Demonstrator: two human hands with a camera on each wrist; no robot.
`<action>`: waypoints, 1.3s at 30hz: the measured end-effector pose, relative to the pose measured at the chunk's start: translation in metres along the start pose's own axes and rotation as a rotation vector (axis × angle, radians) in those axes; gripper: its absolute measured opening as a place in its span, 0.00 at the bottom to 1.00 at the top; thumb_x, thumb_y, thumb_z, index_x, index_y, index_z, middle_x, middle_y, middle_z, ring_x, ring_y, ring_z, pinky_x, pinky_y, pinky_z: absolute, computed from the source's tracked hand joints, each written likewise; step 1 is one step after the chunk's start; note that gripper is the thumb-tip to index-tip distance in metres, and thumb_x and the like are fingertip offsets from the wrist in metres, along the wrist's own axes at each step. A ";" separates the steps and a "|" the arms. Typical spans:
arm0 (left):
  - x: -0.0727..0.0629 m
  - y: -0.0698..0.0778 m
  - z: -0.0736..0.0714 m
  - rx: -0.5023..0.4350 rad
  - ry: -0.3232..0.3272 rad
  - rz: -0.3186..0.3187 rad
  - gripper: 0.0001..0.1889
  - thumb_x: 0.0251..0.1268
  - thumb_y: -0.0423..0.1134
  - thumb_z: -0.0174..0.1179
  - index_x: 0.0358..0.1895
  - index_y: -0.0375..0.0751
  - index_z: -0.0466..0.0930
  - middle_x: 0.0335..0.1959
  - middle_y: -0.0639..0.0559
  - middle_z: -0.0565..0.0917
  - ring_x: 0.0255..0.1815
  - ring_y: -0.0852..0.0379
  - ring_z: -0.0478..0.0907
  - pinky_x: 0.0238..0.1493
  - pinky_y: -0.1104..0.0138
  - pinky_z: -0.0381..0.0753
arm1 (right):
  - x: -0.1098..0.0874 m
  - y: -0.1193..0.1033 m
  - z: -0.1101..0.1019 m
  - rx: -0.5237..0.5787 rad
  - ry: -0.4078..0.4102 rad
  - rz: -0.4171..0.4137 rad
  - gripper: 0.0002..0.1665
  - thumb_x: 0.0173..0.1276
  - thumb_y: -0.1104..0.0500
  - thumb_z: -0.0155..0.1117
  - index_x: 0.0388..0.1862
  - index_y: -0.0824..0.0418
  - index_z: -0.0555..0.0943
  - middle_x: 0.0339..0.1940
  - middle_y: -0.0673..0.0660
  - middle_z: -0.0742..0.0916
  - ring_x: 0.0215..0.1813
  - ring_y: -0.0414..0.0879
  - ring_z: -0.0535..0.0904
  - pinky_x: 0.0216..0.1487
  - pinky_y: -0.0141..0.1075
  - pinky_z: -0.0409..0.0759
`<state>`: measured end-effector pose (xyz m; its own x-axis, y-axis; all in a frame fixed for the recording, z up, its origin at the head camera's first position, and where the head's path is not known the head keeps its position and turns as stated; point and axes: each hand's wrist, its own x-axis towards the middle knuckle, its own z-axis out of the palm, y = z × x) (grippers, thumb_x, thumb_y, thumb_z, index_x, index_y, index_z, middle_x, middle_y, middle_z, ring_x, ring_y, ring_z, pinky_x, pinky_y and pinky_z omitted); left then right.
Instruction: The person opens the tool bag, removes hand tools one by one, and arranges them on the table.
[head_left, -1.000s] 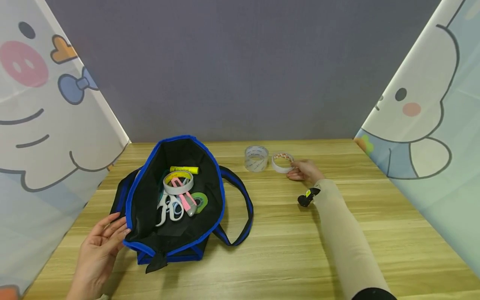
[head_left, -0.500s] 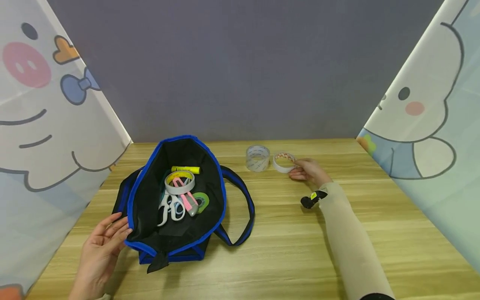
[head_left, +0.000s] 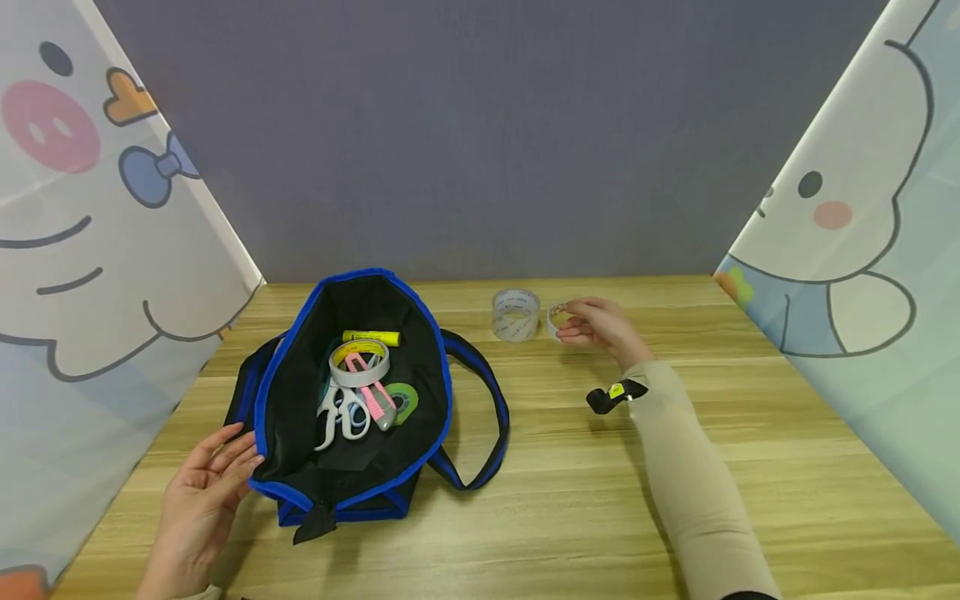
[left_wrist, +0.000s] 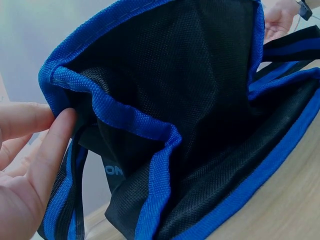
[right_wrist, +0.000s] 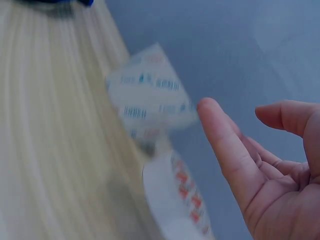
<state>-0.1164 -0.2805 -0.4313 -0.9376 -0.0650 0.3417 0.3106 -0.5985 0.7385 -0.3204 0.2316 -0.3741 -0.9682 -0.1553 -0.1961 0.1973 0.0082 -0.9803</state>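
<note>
The left hand (head_left: 206,500) pinches the woven black bag (head_left: 422,350) by its ribbed blue edging (left_wrist: 127,117). Thumb and fingers apart, gripping nothing, the right hand (head_left: 603,327) hovers at the white tape (right_wrist: 162,195) — a slim ring near the glossy, wider clear tape (head_left: 516,331) — on the wood-grained table (head_left: 540,517).

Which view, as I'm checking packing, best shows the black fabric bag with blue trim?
The head view: the black fabric bag shows nearly whole, mouth open, pink plastic cutter visible inside. The left wrist view gives a cropped close-up of its rim and interior; the right wrist view, only a blurred blue edge.
</note>
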 end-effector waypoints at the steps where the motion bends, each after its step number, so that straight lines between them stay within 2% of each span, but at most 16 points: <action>1: 0.000 0.000 0.000 0.002 0.003 -0.001 0.24 0.69 0.11 0.42 0.60 0.33 0.77 0.50 0.42 0.86 0.48 0.53 0.86 0.44 0.68 0.86 | -0.001 -0.003 0.005 -0.006 -0.009 -0.008 0.31 0.81 0.60 0.47 0.74 0.77 0.56 0.38 0.65 0.82 0.31 0.45 0.86 0.44 0.37 0.87; 4: 0.000 0.000 0.000 0.014 0.012 -0.007 0.25 0.68 0.11 0.43 0.60 0.33 0.78 0.49 0.42 0.86 0.47 0.53 0.86 0.43 0.68 0.86 | -0.003 -0.014 0.021 -0.023 -0.021 -0.023 0.29 0.81 0.60 0.48 0.73 0.75 0.58 0.39 0.66 0.82 0.31 0.46 0.86 0.44 0.39 0.88; 12: 0.000 0.000 -0.001 0.015 0.009 -0.011 0.25 0.68 0.11 0.43 0.60 0.33 0.77 0.49 0.42 0.87 0.47 0.54 0.86 0.43 0.68 0.86 | -0.004 -0.034 0.067 -0.007 -0.090 -0.032 0.28 0.81 0.61 0.48 0.73 0.75 0.60 0.33 0.62 0.84 0.29 0.47 0.86 0.39 0.38 0.88; 19: 0.001 0.000 -0.001 0.001 -0.001 0.000 0.25 0.68 0.10 0.42 0.61 0.32 0.76 0.50 0.42 0.86 0.48 0.53 0.86 0.43 0.68 0.86 | 0.000 -0.045 0.109 -0.015 -0.160 -0.074 0.25 0.79 0.62 0.52 0.70 0.72 0.66 0.31 0.62 0.84 0.29 0.49 0.86 0.50 0.51 0.84; 22: 0.000 0.001 -0.003 0.014 0.013 -0.010 0.25 0.68 0.11 0.43 0.60 0.33 0.77 0.49 0.43 0.87 0.48 0.53 0.86 0.43 0.68 0.86 | 0.001 -0.048 0.130 0.009 -0.184 -0.081 0.23 0.78 0.63 0.54 0.67 0.71 0.69 0.30 0.62 0.84 0.29 0.50 0.87 0.51 0.54 0.82; 24: 0.000 0.001 -0.003 0.024 0.021 -0.018 0.25 0.68 0.11 0.44 0.60 0.33 0.77 0.49 0.43 0.87 0.47 0.54 0.86 0.43 0.69 0.86 | 0.001 -0.049 0.144 0.031 -0.208 -0.083 0.22 0.78 0.64 0.54 0.66 0.71 0.70 0.29 0.62 0.84 0.29 0.51 0.87 0.49 0.53 0.84; 28: 0.002 0.001 -0.004 0.026 0.027 -0.017 0.25 0.67 0.10 0.44 0.60 0.34 0.78 0.49 0.43 0.87 0.48 0.54 0.86 0.43 0.69 0.86 | 0.003 -0.050 0.173 0.076 -0.257 -0.096 0.21 0.77 0.65 0.54 0.65 0.73 0.70 0.28 0.62 0.84 0.28 0.52 0.86 0.36 0.44 0.89; 31: 0.002 0.001 -0.004 0.019 0.022 -0.013 0.25 0.67 0.10 0.44 0.60 0.33 0.78 0.49 0.43 0.87 0.47 0.54 0.86 0.44 0.68 0.86 | 0.004 -0.047 0.192 0.093 -0.293 -0.103 0.23 0.76 0.67 0.55 0.66 0.76 0.69 0.26 0.62 0.84 0.27 0.50 0.86 0.34 0.42 0.89; 39: -0.001 0.002 -0.008 0.035 0.029 -0.034 0.25 0.69 0.11 0.43 0.60 0.35 0.78 0.49 0.44 0.87 0.47 0.55 0.86 0.44 0.69 0.86 | 0.002 -0.038 0.235 0.105 -0.330 -0.084 0.22 0.75 0.67 0.56 0.64 0.75 0.70 0.28 0.60 0.84 0.27 0.48 0.85 0.43 0.48 0.87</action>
<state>-0.1158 -0.2880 -0.4352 -0.9516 -0.0683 0.2997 0.2834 -0.5724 0.7694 -0.2940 -0.0007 -0.3318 -0.8831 -0.4623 -0.0806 0.1508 -0.1168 -0.9816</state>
